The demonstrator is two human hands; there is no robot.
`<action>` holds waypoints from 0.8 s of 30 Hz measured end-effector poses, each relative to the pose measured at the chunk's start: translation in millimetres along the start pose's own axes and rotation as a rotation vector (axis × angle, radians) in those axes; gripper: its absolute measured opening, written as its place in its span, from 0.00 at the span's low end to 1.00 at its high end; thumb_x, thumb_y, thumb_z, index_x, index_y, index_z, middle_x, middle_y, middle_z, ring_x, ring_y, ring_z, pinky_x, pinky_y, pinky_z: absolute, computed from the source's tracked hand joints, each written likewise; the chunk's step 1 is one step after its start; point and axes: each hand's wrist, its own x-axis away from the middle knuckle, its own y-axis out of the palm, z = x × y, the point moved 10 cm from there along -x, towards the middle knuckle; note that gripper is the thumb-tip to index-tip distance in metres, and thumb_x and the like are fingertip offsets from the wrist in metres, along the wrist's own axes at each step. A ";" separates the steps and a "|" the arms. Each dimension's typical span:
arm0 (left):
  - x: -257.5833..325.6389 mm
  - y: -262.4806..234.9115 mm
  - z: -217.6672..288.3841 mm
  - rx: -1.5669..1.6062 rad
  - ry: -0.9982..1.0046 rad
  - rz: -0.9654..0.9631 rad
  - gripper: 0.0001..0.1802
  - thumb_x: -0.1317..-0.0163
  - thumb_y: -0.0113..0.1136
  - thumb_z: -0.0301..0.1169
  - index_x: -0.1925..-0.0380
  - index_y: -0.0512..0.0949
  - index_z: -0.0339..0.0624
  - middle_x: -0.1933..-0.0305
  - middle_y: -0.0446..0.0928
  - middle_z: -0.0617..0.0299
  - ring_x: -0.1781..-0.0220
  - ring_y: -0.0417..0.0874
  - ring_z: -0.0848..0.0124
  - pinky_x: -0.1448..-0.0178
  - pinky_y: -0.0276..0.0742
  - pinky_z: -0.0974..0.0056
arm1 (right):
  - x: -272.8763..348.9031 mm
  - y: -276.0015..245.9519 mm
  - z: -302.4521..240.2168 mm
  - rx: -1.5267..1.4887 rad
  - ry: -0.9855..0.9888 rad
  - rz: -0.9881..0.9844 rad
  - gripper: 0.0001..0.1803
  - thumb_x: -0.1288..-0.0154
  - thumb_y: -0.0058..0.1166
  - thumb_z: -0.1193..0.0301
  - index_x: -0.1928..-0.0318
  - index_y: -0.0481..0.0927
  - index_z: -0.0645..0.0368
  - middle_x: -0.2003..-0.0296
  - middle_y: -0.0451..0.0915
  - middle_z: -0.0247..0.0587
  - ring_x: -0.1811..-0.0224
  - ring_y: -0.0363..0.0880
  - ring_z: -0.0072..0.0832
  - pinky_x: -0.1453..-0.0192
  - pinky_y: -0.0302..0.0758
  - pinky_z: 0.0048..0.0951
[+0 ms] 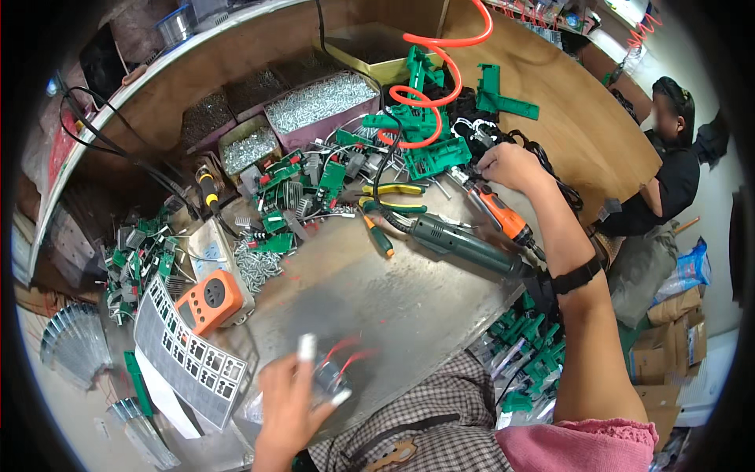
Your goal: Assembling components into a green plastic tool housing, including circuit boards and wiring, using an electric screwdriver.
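Observation:
My left hand, blurred by motion and wearing white finger covers on its tips, is at the near edge of the metal bench. Between its thumb and fingers is a small dark round part with red wires. My right hand is stretched to the far right, its fingers closed near black and white cables; what they pinch is hidden. Just below it lies an orange power screwdriver. A dark green electric screwdriver lies across the bench beside yellow-handled pliers and a small screwdriver.
Bins of screws line the back, with green plastic housings under a coiled orange air hose. Circuit boards are heaped at centre left. An orange socket box and label sheet are at left. Another person sits at right.

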 end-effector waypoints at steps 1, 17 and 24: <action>-14.6 0.7 8.8 0.005 -0.002 -0.009 0.61 0.54 0.82 0.46 0.26 0.57 0.31 0.34 0.68 0.39 0.37 0.73 0.47 0.30 0.63 0.42 | 0.7 7.9 3.9 0.023 -0.088 0.059 0.13 0.44 0.65 0.65 0.57 0.91 0.44 0.61 0.89 0.43 0.57 0.87 0.41 0.50 0.82 0.40; -14.2 -94.7 56.9 1.271 0.093 0.309 0.43 0.41 0.68 0.45 0.31 0.66 0.32 0.38 0.74 0.44 0.41 0.78 0.55 0.34 0.69 0.50 | 56.5 -14.8 14.8 -0.461 -0.249 0.332 0.11 0.37 0.67 0.71 0.58 0.85 0.65 0.68 0.79 0.33 0.67 0.74 0.20 0.59 0.74 0.24; -2.0 -114.0 59.6 1.035 0.248 0.341 0.37 0.41 0.68 0.41 0.34 0.70 0.33 0.36 0.74 0.46 0.37 0.75 0.55 0.32 0.68 0.51 | 109.6 -26.8 -30.9 -0.981 -0.294 0.354 0.12 0.33 0.64 0.74 0.52 0.81 0.66 0.49 0.79 0.41 0.47 0.78 0.22 0.45 0.76 0.24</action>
